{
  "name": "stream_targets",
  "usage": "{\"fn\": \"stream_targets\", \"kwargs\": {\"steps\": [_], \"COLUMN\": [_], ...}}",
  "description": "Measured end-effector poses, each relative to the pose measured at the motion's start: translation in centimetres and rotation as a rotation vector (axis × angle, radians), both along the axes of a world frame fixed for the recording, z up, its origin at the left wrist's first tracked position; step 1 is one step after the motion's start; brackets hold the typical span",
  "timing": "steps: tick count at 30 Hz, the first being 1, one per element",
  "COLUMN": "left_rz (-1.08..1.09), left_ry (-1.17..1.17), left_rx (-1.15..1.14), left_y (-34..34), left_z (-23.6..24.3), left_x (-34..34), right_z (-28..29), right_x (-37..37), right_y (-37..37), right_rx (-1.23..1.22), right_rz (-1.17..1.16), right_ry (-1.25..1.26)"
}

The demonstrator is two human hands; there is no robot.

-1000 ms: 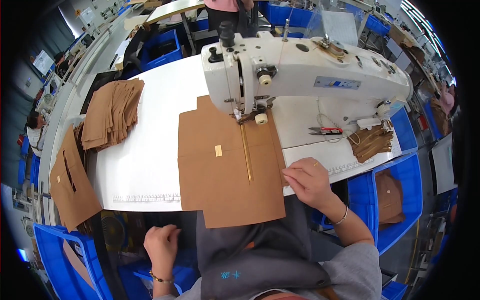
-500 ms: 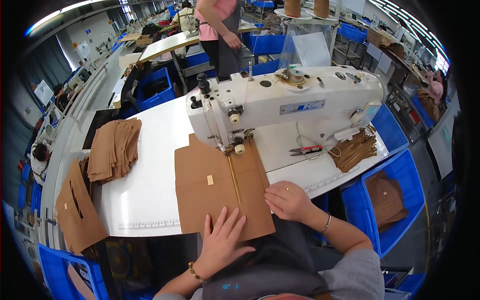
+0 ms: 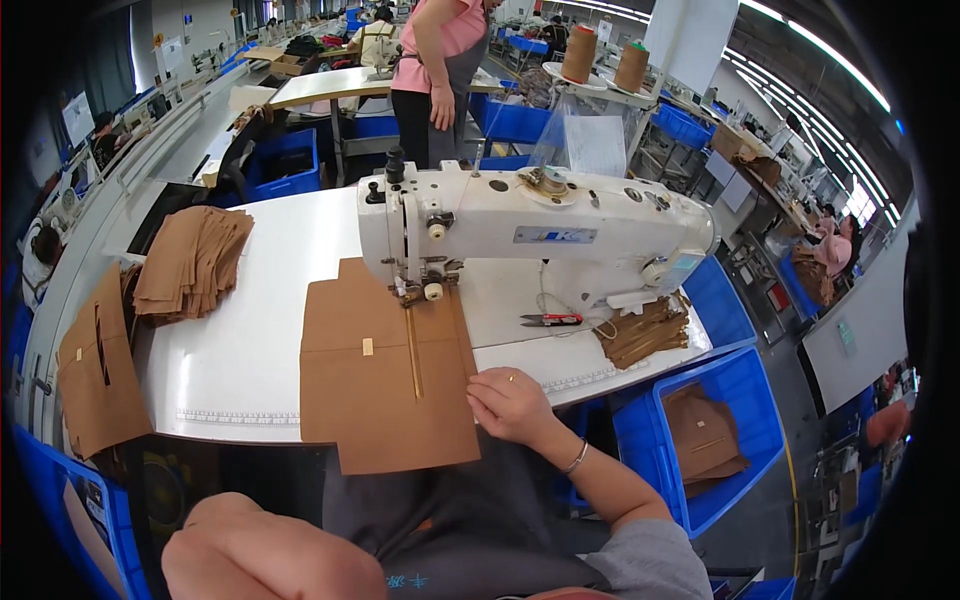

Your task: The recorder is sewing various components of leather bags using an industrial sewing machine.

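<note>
White table (image 3: pixel 265 350) is pretty loaded: sewing machine (image 3: pixel 610 215) at the back, big brown panel (image 3: pixel 340 405) tucked partly under it and poking past the front edge, brown stack (image 3: pixel 190 265) left, snips (image 3: pixel 568 320) and zipper-ish bundle (image 3: pixel 648 335) right.

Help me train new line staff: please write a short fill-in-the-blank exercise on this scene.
1. The hand at the near brown panel's right edge is the person's ____ one.
2. The sewing machine's body is mainly ____.
3. The stack of brown pieces lies to the ____ of the machine.
4. The bin at right, holding brown pieces, is ____.

Missing words: right; white; left; blue.
</note>
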State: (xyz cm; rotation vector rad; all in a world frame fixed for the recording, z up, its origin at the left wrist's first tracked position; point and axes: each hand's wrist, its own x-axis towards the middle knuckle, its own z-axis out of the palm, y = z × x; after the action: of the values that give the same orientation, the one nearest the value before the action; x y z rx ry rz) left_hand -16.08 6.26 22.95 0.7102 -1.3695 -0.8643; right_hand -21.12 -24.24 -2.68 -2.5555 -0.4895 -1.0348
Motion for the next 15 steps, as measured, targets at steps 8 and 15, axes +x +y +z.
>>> {"fn": "stream_targets", "kwargs": {"steps": [8, 15], "left_rz": [0.043, 0.132], "left_ry": [-0.013, 0.017], "left_rx": [-0.066, -0.033], "left_y": [0.7, 1.0], "left_z": [2.0, 2.4], "left_x": [-2.4, -3.3], "right_z": [-0.3, -0.5], "right_x": [-0.1, -0.1], "right_y": [-0.1, -0.1], "right_rx": [0.003, -0.015], "right_rz": [-0.004, -0.015], "right_ry": [-0.032, -0.028]}}
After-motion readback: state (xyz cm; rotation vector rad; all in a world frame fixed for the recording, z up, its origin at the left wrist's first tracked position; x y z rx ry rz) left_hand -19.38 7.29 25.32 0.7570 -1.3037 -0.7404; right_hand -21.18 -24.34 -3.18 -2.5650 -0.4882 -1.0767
